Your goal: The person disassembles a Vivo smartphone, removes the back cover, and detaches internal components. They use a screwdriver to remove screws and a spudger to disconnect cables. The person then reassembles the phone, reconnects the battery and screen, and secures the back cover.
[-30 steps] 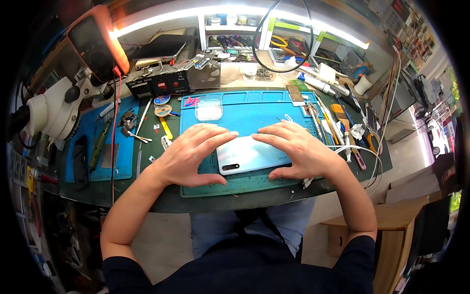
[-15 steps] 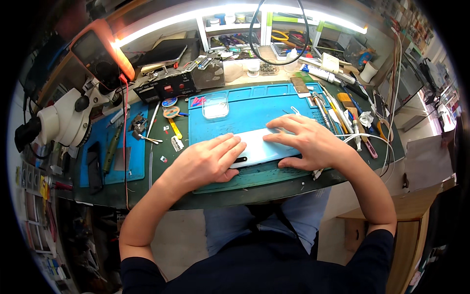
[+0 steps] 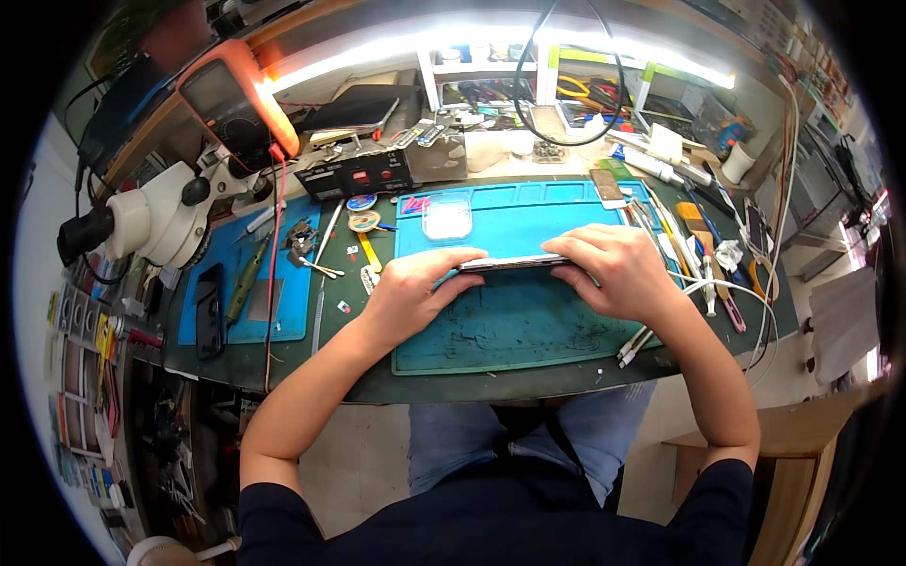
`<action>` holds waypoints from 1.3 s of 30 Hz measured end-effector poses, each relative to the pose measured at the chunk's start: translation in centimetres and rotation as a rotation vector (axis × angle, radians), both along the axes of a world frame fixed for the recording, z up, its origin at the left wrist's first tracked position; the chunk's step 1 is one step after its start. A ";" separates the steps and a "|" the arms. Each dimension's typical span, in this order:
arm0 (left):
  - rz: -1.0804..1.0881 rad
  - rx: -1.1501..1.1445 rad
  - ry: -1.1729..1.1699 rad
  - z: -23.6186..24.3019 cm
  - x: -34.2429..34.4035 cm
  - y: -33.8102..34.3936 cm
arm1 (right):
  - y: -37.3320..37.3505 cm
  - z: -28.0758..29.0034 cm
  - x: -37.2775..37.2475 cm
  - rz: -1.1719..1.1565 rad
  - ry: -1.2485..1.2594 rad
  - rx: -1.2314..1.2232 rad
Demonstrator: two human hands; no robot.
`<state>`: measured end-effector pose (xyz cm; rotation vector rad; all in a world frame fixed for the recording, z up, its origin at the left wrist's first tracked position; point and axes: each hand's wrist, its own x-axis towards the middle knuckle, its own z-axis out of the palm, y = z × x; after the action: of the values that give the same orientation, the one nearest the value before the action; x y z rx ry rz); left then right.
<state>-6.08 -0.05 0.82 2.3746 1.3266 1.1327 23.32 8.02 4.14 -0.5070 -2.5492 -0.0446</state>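
Observation:
Both hands hold a phone [image 3: 512,264] edge-on to the camera over the blue silicone mat [image 3: 500,335]. My left hand [image 3: 415,288] grips its left end, fingers along the far side and thumb underneath on the near side. My right hand [image 3: 609,269] grips the right end in the same way, bent fingers over the top and thumb below. The phone's back is hidden from this angle; only a thin dark and silver edge shows. A small clear plastic box [image 3: 446,217] sits on the mat just beyond my left hand.
A white microscope [image 3: 156,217], orange multimeter [image 3: 233,99] and second mat [image 3: 243,321] with a black phone [image 3: 209,316] stand at left. A black power supply [image 3: 359,174] sits behind. Brushes [image 3: 694,226], tools and white cables [image 3: 727,288] crowd the right. A black cable loop hangs overhead.
The light-blue phone, earlier flat with its back up under my hands, is now gripped at both ends and tipped edge-on, lifted from the mat. My fingers have closed round it.

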 end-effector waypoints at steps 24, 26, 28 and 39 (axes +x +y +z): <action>-0.005 0.106 -0.121 3.0 2.7 0.4 | 0.1 1.7 -2.2 0.055 0.132 0.051; 0.006 0.107 -0.098 3.5 2.8 0.5 | 0.2 2.5 -2.8 0.076 0.130 0.019; 0.058 0.134 -0.074 3.6 2.6 1.0 | 0.5 2.9 -3.0 0.071 0.148 -0.016; 0.069 0.121 -0.109 3.6 3.0 1.2 | 0.6 1.1 -3.5 0.102 0.284 -0.090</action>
<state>-3.03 1.14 4.39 2.3261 1.3491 1.3780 19.81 8.62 5.20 -0.3860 -2.3008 0.1687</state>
